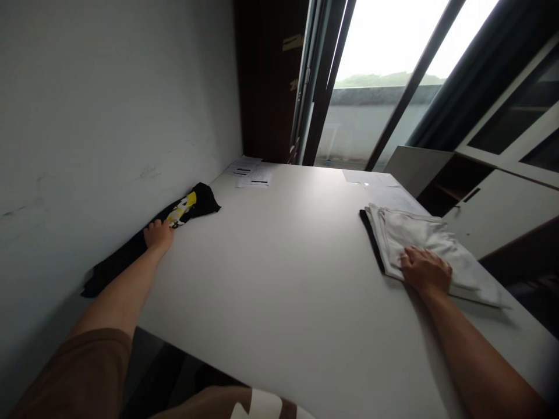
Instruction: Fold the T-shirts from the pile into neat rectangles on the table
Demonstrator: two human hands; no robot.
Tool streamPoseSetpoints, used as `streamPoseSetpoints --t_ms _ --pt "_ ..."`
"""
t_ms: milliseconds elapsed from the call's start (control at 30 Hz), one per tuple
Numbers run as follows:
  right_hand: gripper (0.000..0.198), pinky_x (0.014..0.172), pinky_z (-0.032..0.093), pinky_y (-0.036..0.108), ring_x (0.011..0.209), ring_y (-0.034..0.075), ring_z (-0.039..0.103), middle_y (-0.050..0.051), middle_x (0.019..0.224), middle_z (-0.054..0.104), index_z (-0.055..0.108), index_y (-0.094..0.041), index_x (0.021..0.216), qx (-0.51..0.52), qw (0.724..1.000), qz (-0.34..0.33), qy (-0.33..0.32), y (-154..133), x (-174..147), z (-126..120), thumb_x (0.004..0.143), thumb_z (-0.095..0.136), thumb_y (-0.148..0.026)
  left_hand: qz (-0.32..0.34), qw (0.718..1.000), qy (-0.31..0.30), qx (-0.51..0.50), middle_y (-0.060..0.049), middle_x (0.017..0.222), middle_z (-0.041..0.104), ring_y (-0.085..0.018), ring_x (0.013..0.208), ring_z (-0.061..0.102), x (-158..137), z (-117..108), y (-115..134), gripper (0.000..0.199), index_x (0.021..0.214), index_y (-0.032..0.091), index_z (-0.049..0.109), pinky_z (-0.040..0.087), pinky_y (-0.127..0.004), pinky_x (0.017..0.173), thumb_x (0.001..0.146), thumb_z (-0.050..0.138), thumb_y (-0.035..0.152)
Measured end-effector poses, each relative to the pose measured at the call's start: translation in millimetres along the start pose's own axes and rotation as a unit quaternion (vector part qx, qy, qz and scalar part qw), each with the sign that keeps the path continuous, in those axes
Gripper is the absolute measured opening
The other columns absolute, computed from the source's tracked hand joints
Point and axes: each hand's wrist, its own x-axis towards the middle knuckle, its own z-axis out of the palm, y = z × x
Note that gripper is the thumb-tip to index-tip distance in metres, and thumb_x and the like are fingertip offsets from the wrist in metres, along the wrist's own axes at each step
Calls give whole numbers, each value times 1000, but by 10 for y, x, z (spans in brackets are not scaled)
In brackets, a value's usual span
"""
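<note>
Along the wall on the left lies a black garment (120,254) with a yellow and white print, bunched into a long strip. My left hand (159,234) is closed on its near side, just below the print; part of the fingers is hidden. On the right side of the table rests a stack of folded white clothes (419,230), with a black folded edge (372,241) showing underneath at its left. My right hand (425,269) lies on top of the stack's near side, palm down, its fingers apart and slightly bent.
Both arms reach over a white table (279,279) set against a grey wall (117,99). Printed papers (253,174) lie at its far left corner, and more sheets (384,189) at the far right. Beyond stand a glass sliding door (371,99) and white cabinets (502,215).
</note>
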Motion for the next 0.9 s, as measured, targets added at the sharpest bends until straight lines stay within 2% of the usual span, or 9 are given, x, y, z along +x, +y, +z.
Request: streamPoseSetpoints --t_ms 100,233,367,467,600,733,800,833,900 --pt "47 106 32 55 119 37 55 19 123 68 71 -21 117 5 998 -14 57 -138 11 -96 100 33 -42 45 999 10 -21 -20 122 59 -35 110 58 -2 -143 151 40 126 14 61 45 -42 86 101 36 33" --pt "39 115 28 52 127 33 53 18 134 63 66 -19 127 44 988 -141 47 -488 116 -167 100 41 -35 99 994 6 -51 -18 122 64 -32 105 64 -65 -385 446 42 127 16 61 46 -39 85 102 35 38" --pt "35 110 37 48 122 31 56 14 132 65 66 -20 125 98 966 -240 -8 -1077 227 -63 100 47 -33 197 974 -70 -92 -12 113 71 -29 101 67 -237 -582 923 36 114 23 67 47 -36 84 102 38 40" --pt "38 102 45 41 114 27 60 12 128 67 67 -20 125 137 953 -246 -111 -1597 278 42 103 40 -36 265 945 -104 -161 -10 108 72 -29 99 68 -508 -645 1359 32 104 24 69 47 -36 86 101 42 40" --pt "39 104 45 40 118 27 58 10 127 68 71 -24 121 145 946 -214 -197 -2086 346 129 103 39 -37 368 866 -149 -305 -8 96 73 -28 95 69 -1053 -739 1852 25 95 25 73 47 -34 90 98 52 38" --pt "36 105 44 40 117 27 58 10 124 69 72 -24 117 172 948 -188 -191 -2205 405 232 102 43 -36 539 680 -227 -443 -4 108 76 -24 102 70 -1507 -947 2116 27 114 27 76 50 -29 93 97 58 38" --pt "34 103 45 40 114 27 59 9 121 70 74 -24 113 199 950 -154 -185 -2202 418 289 101 43 -36 573 617 -249 -479 -3 114 76 -22 103 70 -1543 -1030 2175 32 122 28 75 51 -27 91 97 59 39" --pt "35 103 46 41 113 27 60 10 119 70 74 -24 111 217 949 -133 -184 -2207 419 309 102 43 -37 566 619 -248 -485 -2 114 76 -21 101 70 -1498 -1045 2194 32 122 28 75 52 -26 89 97 58 39" --pt "36 100 48 42 110 27 61 10 115 71 74 -24 112 265 942 -90 -185 -2256 403 321 102 43 -40 510 683 -228 -470 -1 112 76 -21 96 70 -1302 -1001 2228 30 117 28 76 51 -27 85 98 55 38"
